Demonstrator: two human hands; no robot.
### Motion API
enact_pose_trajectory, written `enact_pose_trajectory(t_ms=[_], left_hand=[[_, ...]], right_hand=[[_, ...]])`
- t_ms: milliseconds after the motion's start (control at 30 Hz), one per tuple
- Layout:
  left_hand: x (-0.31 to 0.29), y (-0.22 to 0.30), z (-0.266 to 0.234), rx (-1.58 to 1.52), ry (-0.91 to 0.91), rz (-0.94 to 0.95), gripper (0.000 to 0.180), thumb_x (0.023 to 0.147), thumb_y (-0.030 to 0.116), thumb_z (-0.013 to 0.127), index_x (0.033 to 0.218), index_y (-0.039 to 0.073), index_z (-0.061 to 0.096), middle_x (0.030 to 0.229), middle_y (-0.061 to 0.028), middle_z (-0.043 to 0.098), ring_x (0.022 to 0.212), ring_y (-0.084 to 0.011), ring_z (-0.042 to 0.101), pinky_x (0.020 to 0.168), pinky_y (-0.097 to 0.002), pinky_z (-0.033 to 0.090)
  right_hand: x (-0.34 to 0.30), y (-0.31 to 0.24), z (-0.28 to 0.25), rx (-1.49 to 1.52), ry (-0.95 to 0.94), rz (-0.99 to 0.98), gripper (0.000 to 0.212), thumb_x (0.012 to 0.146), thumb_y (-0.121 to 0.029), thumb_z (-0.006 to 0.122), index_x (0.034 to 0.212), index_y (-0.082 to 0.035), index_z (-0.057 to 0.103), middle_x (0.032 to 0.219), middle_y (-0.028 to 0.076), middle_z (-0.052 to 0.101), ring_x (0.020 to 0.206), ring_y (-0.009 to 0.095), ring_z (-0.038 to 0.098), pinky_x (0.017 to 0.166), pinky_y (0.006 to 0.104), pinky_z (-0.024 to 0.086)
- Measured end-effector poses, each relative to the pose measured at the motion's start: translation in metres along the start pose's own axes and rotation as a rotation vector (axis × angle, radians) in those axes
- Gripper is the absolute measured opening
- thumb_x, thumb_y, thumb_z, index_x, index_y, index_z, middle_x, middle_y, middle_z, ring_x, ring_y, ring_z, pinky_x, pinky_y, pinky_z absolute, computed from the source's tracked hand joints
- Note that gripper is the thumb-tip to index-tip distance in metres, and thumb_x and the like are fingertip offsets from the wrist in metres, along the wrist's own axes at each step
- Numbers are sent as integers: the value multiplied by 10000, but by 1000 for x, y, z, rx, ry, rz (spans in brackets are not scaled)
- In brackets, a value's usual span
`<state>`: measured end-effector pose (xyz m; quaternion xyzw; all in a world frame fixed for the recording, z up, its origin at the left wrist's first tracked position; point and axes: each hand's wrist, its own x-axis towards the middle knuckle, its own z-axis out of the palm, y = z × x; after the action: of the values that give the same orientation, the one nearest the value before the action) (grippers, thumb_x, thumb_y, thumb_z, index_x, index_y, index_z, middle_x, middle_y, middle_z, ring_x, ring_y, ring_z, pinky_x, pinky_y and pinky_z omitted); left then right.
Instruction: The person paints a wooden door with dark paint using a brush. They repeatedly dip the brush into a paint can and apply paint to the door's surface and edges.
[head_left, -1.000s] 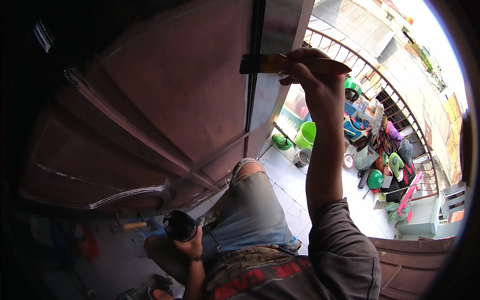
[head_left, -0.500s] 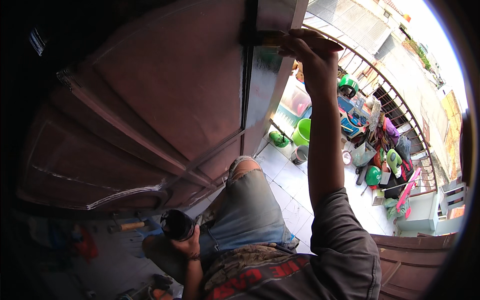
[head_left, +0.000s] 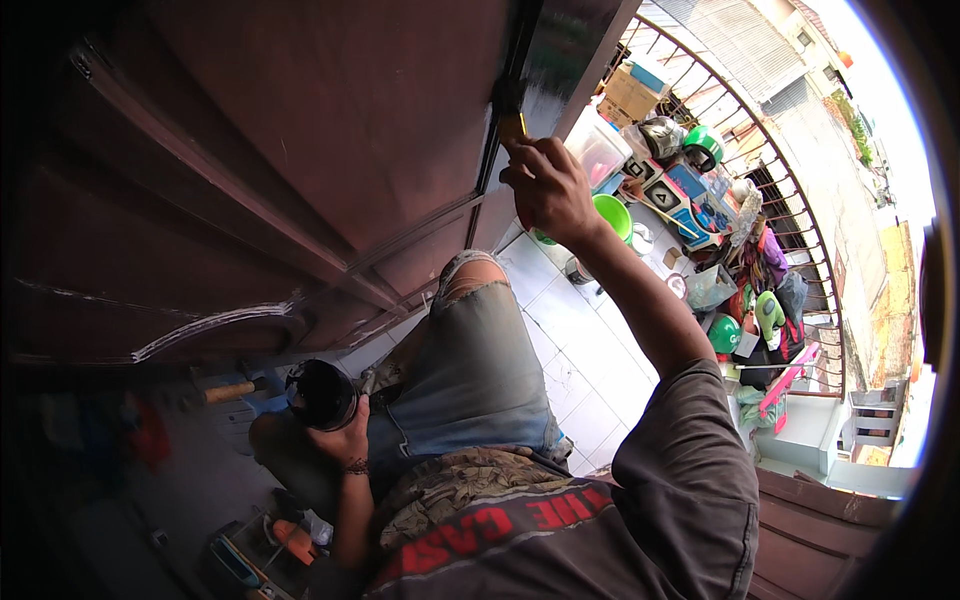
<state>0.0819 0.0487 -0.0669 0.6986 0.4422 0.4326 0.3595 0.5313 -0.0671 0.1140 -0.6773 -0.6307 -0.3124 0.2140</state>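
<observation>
My right hand is closed round a paintbrush. The brush's dark bristles touch the groove along the right side of a brown panelled door. Glossy dark paint covers part of the door's edge strip above the brush. Low on the left, beside my knee, my left hand grips a dark paint can by its side. The can's open top faces up, with dark paint inside. Some fingers of the left hand are hidden by the can.
On the tiled floor to the right stand a green bucket, helmets and piled household goods. A railing bounds that side. At lower left lie a wooden-handled tool and an orange-handled tool.
My right hand has moved down and left with the paintbrush, which has turned from sideways to bristles up. The view has shifted slightly, and the can shows more of its open top.
</observation>
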Motion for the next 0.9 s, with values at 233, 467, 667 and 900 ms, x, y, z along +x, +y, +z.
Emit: enact_pose_trajectory(t_ms=[233,467,667,900], left_hand=[[6,15,3,50,-22,40,885,629,201,945,1340,-69,492,1277,-160,599,1152,-254,606,1018,-384,469],[7,22,1,112,-21,93,912,628,199,947,1360,-64,470,1307,-158,574,1195,-254,577,1054,-392,440],[5,27,-2,127,-36,53,873,653,145,931,1365,-65,470,1326,-160,560,1220,-252,557,1064,-388,434],[5,31,6,139,-29,69,865,678,85,913,1390,-70,446,1354,-163,539,1228,-242,546,1044,-373,454]], right_hand=[[5,15,7,417,-212,288,89,834,-1,681,901,-54,706,926,67,679,814,231,685,701,333,563],[-9,-14,3,23,492,-5,276,629,2,799,868,-106,712,1058,125,666,960,295,651,769,375,549],[-127,-15,135,96,-26,99,244,655,-110,685,897,-132,710,1169,51,596,1088,263,577,864,383,509],[-133,-53,106,389,134,377,220,696,-1,719,890,-100,695,1030,106,616,895,277,635,706,363,544]])
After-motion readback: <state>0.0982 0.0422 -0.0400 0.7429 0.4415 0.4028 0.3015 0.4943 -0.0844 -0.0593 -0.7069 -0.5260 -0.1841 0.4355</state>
